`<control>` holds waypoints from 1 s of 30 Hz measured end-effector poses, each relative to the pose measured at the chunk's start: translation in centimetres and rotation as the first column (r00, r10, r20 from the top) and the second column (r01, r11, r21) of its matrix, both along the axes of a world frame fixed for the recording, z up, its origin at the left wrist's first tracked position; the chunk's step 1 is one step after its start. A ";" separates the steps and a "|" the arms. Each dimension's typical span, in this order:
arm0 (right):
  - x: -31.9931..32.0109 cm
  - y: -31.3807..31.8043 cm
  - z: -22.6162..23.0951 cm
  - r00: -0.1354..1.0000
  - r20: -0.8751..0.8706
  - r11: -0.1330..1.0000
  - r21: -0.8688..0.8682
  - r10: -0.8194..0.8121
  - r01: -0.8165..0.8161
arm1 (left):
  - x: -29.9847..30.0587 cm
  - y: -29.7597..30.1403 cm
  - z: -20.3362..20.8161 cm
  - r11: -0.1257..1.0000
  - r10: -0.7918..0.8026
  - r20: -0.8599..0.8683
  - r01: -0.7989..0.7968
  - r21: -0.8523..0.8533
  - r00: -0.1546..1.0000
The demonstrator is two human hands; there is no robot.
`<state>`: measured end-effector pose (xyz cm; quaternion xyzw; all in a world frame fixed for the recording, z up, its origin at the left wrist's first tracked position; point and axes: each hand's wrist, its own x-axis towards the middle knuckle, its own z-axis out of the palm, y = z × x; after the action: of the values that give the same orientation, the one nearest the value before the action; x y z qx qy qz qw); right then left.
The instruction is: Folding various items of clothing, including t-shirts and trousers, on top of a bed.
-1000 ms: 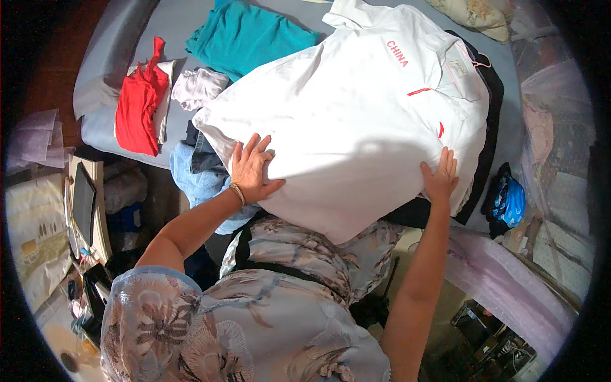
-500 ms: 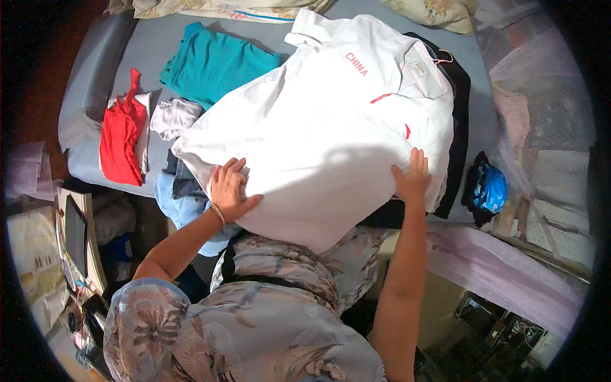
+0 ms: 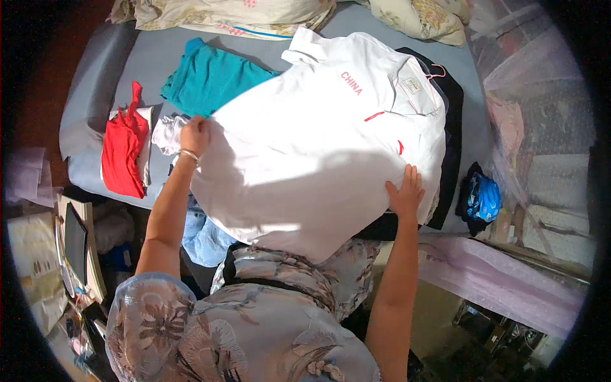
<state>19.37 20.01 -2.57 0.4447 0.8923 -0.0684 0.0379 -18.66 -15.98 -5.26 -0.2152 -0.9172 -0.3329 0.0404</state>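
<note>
A white polo shirt with red lettering and small red marks lies spread over the bed, its collar toward the right. Its lower edge hangs over the bed's near side against my clothes. My left hand is at the shirt's left edge, fingers curled closed on the cloth. Flat on the shirt's right part rests my right hand, fingers stretched out. Beneath the shirt, a black garment shows along the right side. A pink hanger hook sticks out by the collar.
Left of the shirt lie a folded teal garment, a crumpled pale garment and a red garment. Blue denim hangs at the near edge. A blue and black bundle sits at right, beside sheer netting.
My left hand has gone from lying on the shirt's lower left part up to its left edge and closed there. That edge has shifted inward. My right hand stays flat on the shirt.
</note>
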 end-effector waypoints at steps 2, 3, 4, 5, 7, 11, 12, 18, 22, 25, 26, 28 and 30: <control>0.0 0.1 -0.1 1.000 0.014 1.000 -0.006 -0.005 0.005 | -0.9 -0.6 -0.8 0.979 0.158 0.053 -0.150 -0.136 0.986; -0.1 0.1 -0.2 1.000 -0.010 1.000 0.019 0.002 -0.002 | -0.9 -0.7 -1.3 0.978 0.161 0.065 -0.150 -0.146 0.985; -0.1 0.1 -0.2 1.000 0.015 1.000 -0.009 0.005 -0.005 | -0.9 -0.6 -1.7 0.971 0.161 0.056 -0.148 -0.189 0.985; -0.2 0.2 -0.3 1.000 0.007 1.000 -0.006 0.003 -0.003 | -0.9 -0.5 -2.0 0.977 0.113 0.023 -0.107 -0.186 0.993; -0.2 0.2 -0.2 1.000 -0.004 1.000 -0.001 -0.003 0.003 | -0.7 -0.1 -2.4 0.967 0.120 0.032 -0.110 -0.231 0.992; -0.1 0.2 -0.2 1.000 0.018 1.000 -0.007 -0.011 0.011 | -0.5 0.4 -2.7 0.963 0.113 0.028 -0.102 -0.250 0.993; -0.1 0.2 -0.2 1.000 -0.017 1.000 0.017 0.016 -0.016 | -0.5 0.5 -2.7 0.965 0.112 0.026 -0.102 -0.242 0.993; 0.0 0.3 -0.4 1.000 -0.023 1.000 0.011 0.005 -0.004 | -1.1 0.4 -3.4 0.939 0.083 0.041 -0.064 -0.339 0.996; 0.3 0.3 -0.6 1.000 -0.028 1.000 -0.008 -0.006 0.006 | -0.3 1.1 -2.3 0.914 0.127 0.134 -0.063 -0.400 0.983; 0.3 0.1 -0.6 0.999 -0.036 1.000 0.021 -0.018 0.019 | 3.1 2.9 0.1 0.970 -0.013 -0.206 -0.037 -0.239 0.978; 0.1 0.1 -0.5 0.999 -0.047 1.000 0.020 -0.007 0.008 | 5.4 4.0 0.8 0.986 -0.106 -0.382 0.047 -0.158 0.918; -0.1 0.3 0.3 0.999 -0.053 1.000 0.024 0.000 0.002 | 10.9 5.6 2.1 0.936 -0.348 -0.221 0.326 -0.132 0.911; -0.5 0.9 1.6 0.994 -0.108 1.000 -0.004 0.024 -0.024 | 16.2 7.2 2.7 0.731 -0.601 0.012 0.555 -0.397 0.799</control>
<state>18.90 20.89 -0.95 0.4294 0.8981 -0.0942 -0.0081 -2.45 -8.83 -2.54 -0.5127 -0.8468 -0.1312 -0.0541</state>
